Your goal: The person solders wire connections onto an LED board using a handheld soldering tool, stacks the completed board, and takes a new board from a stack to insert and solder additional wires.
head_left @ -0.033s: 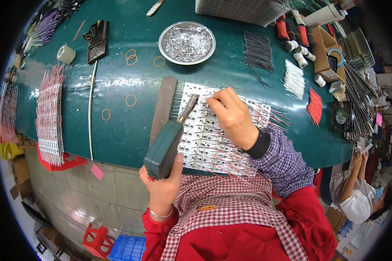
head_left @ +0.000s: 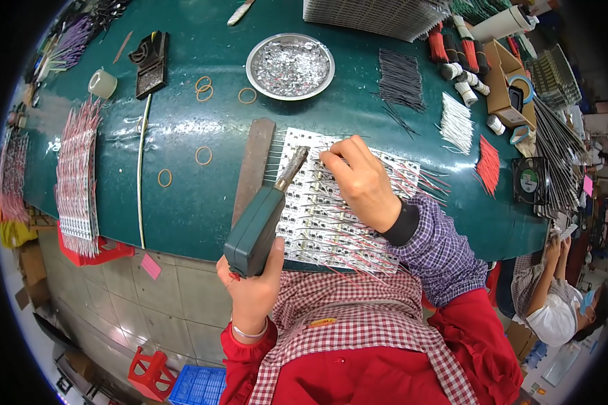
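Observation:
My left hand is wrapped round the dark green body of a soldering gun. Its metal tip points away from me and rests over the upper left part of a white circuit board panel. My right hand is closed in a pinch just right of that tip, at the panel's far rows. A thin dark wire shows behind its knuckles; the fingertips' hold on it is mostly hidden. Many red, black and white wires stick out from the panel's rows. Along the panel's left side lies a brown flat bar.
Beyond the panel stands a metal bowl of silvery scraps. Black wires, white wires and red wires lie in bundles to the right. A black soldering stand and wired boards are left. A co-worker sits far right.

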The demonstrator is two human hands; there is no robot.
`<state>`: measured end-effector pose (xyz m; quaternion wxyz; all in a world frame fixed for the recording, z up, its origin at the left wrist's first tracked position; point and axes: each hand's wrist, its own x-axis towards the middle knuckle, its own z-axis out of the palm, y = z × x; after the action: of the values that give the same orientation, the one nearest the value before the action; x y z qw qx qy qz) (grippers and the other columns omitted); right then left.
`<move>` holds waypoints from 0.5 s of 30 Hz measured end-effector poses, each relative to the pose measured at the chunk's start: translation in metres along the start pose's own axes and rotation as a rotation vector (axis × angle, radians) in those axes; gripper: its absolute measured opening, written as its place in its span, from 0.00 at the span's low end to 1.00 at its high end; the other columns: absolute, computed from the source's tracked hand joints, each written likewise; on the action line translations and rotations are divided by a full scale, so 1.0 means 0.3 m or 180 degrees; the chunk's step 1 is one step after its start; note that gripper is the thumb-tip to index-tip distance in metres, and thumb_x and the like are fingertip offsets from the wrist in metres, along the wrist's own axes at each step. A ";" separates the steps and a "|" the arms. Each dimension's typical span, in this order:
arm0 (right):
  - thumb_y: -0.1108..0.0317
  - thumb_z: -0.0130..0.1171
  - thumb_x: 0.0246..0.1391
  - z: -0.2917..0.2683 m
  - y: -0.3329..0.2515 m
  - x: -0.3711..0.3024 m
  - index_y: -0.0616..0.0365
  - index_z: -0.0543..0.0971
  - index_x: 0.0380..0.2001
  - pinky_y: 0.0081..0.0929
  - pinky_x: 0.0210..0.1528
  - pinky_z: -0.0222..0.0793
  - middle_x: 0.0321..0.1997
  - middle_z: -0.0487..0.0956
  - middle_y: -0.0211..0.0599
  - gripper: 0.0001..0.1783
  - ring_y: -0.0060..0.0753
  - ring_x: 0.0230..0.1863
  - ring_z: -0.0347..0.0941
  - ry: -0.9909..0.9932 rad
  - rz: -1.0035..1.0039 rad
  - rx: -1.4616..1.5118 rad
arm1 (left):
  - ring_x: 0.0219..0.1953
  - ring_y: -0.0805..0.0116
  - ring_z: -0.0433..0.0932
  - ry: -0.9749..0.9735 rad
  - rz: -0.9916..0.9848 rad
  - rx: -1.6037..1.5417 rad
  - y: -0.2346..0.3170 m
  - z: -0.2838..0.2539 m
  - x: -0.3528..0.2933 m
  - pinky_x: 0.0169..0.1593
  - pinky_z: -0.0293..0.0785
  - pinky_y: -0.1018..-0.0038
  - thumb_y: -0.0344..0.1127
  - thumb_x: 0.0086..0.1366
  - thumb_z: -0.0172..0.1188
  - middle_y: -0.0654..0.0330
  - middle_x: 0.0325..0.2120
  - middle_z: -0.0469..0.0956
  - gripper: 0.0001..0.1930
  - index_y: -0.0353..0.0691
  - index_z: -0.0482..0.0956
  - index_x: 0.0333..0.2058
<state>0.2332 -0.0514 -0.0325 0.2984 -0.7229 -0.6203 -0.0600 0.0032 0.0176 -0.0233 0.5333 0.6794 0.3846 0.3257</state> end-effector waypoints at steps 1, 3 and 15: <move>0.86 0.60 0.40 0.001 0.001 -0.001 0.66 0.79 0.41 0.35 0.39 0.75 0.39 0.75 0.43 0.20 0.45 0.41 0.74 0.0006 -0.0005 0.0001 | 0.19 0.81 0.72 0.0009 -0.0004 0.0012 -0.003 0.003 0.004 0.22 0.63 0.81 0.22 0.59 0.71 0.65 0.22 0.79 0.09 0.32 0.81 0.37; 0.86 0.60 0.41 0.003 0.003 -0.001 0.66 0.79 0.41 0.35 0.39 0.75 0.39 0.75 0.43 0.19 0.45 0.41 0.74 0.0023 -0.0024 0.0004 | 0.19 0.81 0.72 -0.0022 -0.0042 -0.0018 -0.008 0.008 0.007 0.23 0.63 0.81 0.22 0.59 0.71 0.66 0.22 0.79 0.09 0.33 0.81 0.36; 0.85 0.61 0.42 0.009 0.007 0.000 0.68 0.80 0.41 0.35 0.39 0.75 0.38 0.75 0.43 0.18 0.45 0.40 0.74 0.0086 -0.0049 0.0004 | 0.22 0.80 0.74 -0.0072 -0.0329 -0.0215 -0.010 0.009 0.011 0.27 0.67 0.80 0.22 0.59 0.71 0.65 0.25 0.81 0.09 0.33 0.81 0.37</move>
<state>0.2345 -0.0503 -0.0355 0.3068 -0.7170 -0.6218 -0.0717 0.0067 0.0197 -0.0268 0.5763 0.6439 0.4019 0.3028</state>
